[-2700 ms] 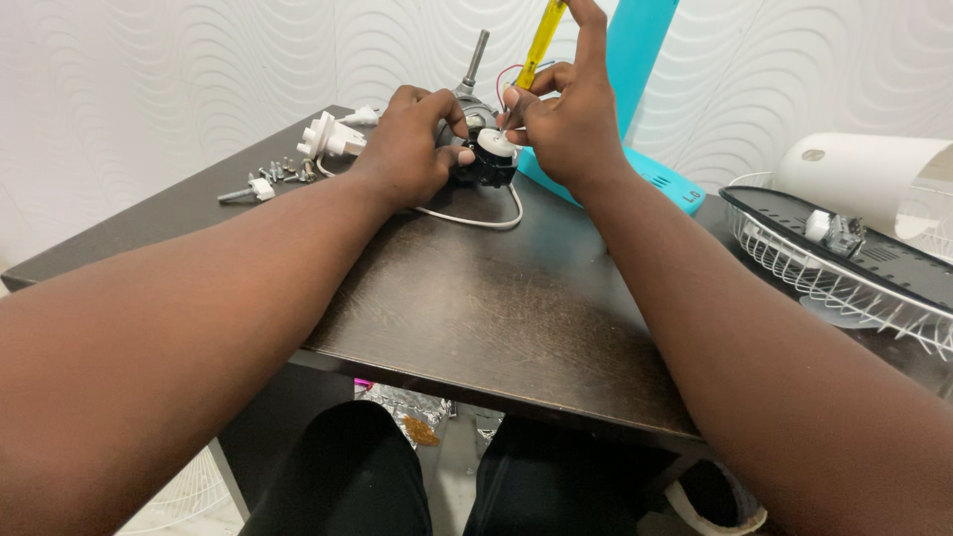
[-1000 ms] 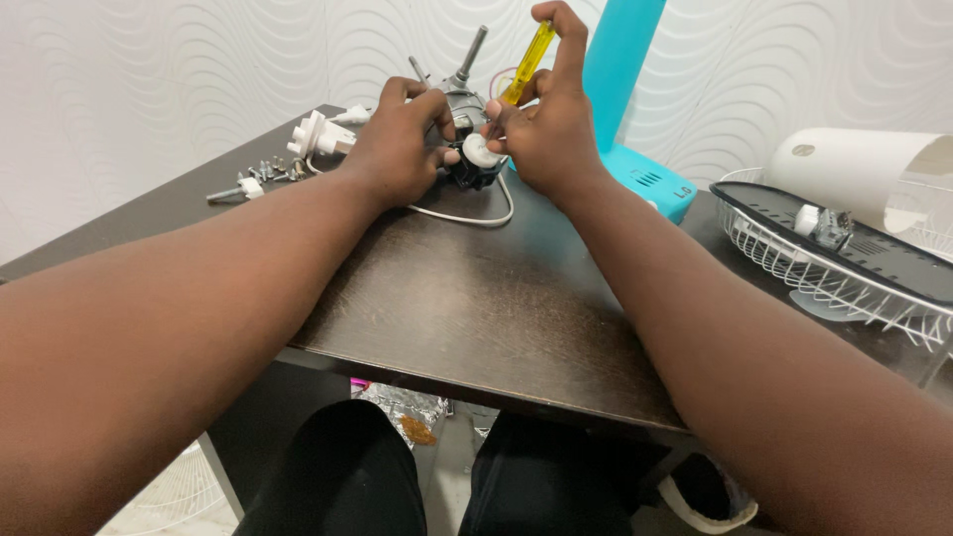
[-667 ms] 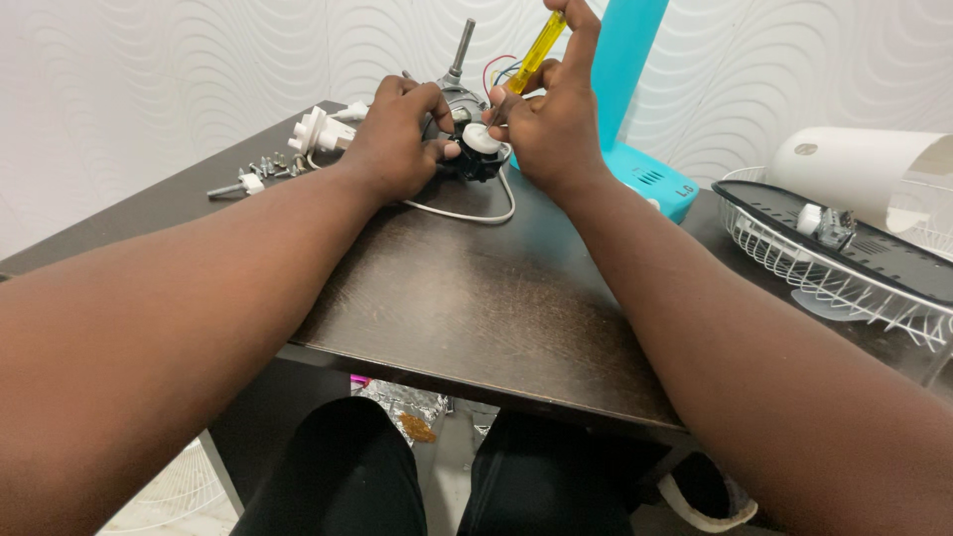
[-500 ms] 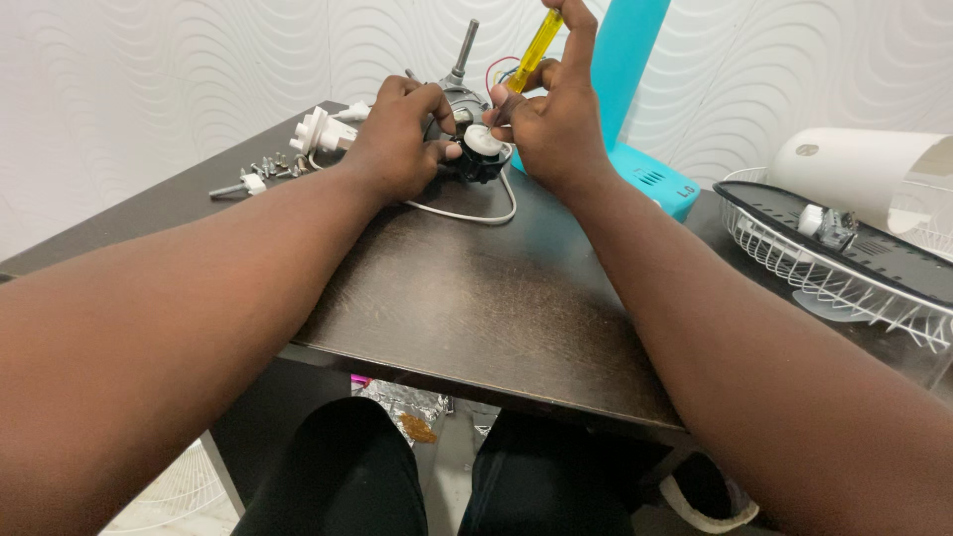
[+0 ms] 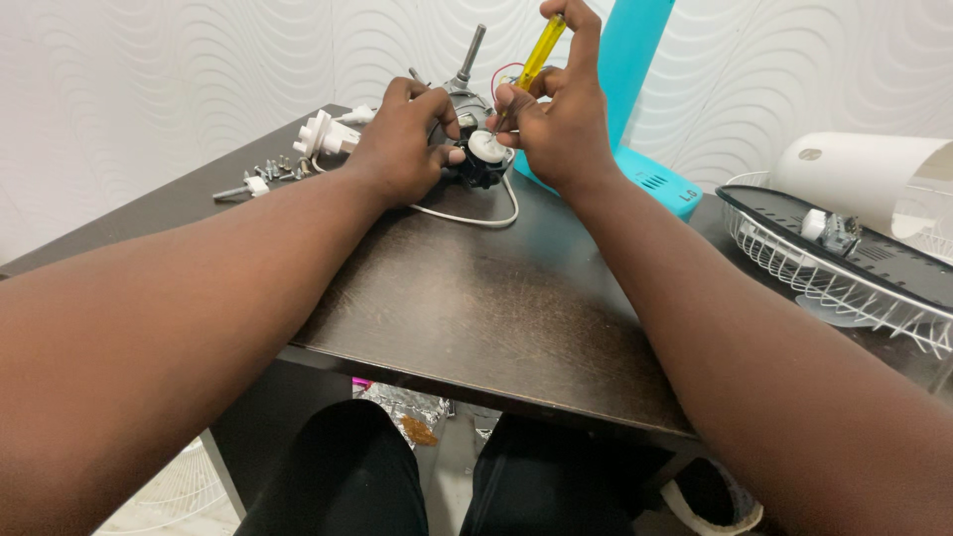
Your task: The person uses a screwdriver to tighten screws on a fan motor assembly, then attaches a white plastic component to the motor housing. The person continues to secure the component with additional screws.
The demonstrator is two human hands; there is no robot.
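Small fan motor (image 5: 467, 149) at the far middle of the dark table (image 5: 476, 298), shaft (image 5: 470, 55) pointing up and away toward the patterned wall. Left hand (image 5: 402, 144) curled round the motor's left side, fingers pressed against the casing, thumb lying toward the white round part (image 5: 484, 146) on the near face. Right hand (image 5: 561, 129) just right of the motor, touching or nearly touching it, fingers pinched round a yellow-handled screwdriver (image 5: 541, 50). Long axis of the screwdriver tilted: handle up and to the right, above the knuckles; blade slanting down and to the left toward the white round part. Tip hidden behind the fingers, so contact with a screw not possible to confirm. Both hands equally close to the motor, one on each flank, the tool entering from the right side and from above. White cord (image 5: 467, 213) looping from the motor across the table toward the near edge. Farther left, a white plug (image 5: 323, 134) and a scatter of screws (image 5: 263, 174), well apart from the grip. Behind the right hand, a turquoise fan stand (image 5: 635, 89); at far right, a wire fan guard (image 5: 834, 258) with a white housing (image 5: 864, 179) lying on it.
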